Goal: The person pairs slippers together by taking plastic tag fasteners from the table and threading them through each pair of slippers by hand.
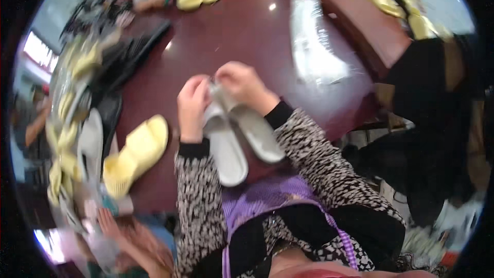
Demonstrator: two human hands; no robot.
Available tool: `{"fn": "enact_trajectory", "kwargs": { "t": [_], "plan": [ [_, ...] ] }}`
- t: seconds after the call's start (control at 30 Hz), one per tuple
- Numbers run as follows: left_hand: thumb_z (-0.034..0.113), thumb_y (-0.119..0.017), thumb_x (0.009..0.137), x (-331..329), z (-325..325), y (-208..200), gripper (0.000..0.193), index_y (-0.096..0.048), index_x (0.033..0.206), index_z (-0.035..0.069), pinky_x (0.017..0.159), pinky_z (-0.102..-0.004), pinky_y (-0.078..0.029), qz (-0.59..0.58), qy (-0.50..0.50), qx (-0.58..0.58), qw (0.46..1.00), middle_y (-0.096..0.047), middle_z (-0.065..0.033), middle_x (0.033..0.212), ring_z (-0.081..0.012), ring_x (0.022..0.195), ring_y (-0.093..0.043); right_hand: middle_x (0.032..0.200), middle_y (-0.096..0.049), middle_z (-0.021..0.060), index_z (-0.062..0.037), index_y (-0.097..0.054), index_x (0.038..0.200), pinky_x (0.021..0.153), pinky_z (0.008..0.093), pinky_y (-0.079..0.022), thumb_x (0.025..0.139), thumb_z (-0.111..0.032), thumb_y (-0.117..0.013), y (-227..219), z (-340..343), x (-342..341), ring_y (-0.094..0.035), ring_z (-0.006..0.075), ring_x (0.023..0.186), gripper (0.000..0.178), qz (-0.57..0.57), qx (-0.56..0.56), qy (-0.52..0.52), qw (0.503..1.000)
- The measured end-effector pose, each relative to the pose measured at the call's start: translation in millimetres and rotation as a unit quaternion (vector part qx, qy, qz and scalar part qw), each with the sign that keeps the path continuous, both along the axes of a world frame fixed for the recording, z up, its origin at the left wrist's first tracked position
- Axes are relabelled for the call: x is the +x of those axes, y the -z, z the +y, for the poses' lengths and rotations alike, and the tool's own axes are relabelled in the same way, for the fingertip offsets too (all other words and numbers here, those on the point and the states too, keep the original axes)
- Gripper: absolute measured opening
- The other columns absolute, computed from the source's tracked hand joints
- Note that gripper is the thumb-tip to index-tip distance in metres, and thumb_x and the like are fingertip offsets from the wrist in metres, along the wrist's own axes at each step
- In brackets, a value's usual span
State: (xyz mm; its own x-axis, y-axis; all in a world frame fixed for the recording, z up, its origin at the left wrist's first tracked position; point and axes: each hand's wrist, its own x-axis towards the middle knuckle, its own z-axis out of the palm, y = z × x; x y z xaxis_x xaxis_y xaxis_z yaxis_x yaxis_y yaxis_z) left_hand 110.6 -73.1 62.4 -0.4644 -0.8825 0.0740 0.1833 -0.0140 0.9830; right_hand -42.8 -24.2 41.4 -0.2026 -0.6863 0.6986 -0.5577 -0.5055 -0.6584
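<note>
Between the hands, above the counter edge: pair of grey slippers. Left hand and right hand closed on the upper ends. Probably light, soft, flexible; best gripped at the straps.

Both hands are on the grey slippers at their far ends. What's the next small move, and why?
Probably press the two grey slippers flush together. The left hand and right hand pinch them at the far ends, yet the near ends splay apart over the table edge. The picture is blurred, so the exact grip is unclear.
</note>
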Motion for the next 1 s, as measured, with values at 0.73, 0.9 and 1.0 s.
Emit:
{"fn": "enact_trajectory", "kwargs": {
  "t": [0.73, 0.9, 1.0],
  "plan": [
    [0.008, -0.058, 0.091, 12.3, -7.8, 21.3, 0.007, -0.061, 0.094, 0.003, 0.051, -0.0149, -0.037, 0.085, 0.041, 0.031, 0.995, -0.057, 0.0023, 0.072, -0.0018, 0.058, -0.049, 0.079, -0.062, 0.0072, -0.0012, -0.064, 0.086, 0.061, 0.0264, -0.047, 0.080, 0.001, -0.064, 2.0, -0.3, 13.0, -0.059, 0.0149, 0.069, 0.006, 0.031, 0.032, -0.008, 0.999],
    [0.007, -0.059, 0.090, 12.0, -8.8, 20.2, 0.006, -0.061, 0.094, 0.003, 0.052, -0.0147, -0.039, 0.075, 0.033, 0.016, 0.997, -0.059, 0.0019, 0.074, -0.0016, 0.060, -0.050, 0.079, -0.062, 0.0072, -0.0014, -0.064, 0.086, 0.060, 0.0263, -0.047, 0.080, 0.001, -0.064, 0.2, -0.5, 13.4, -0.059, 0.0153, 0.068, 0.006, 0.034, 0.026, -0.009, 0.999],
    [0.007, -0.059, 0.090, 11.5, -7.9, 19.1, 0.006, -0.061, 0.094, 0.003, 0.052, -0.0148, -0.039, 0.066, 0.023, 0.019, 0.997, -0.060, 0.0017, 0.074, -0.0015, 0.060, -0.051, 0.079, -0.063, 0.0073, -0.0014, -0.064, 0.086, 0.060, 0.0265, -0.047, 0.080, 0.001, -0.064, 0.6, -1.0, 13.2, -0.059, 0.0151, 0.068, 0.006, 0.036, 0.026, -0.007, 0.999]
  ]
}}
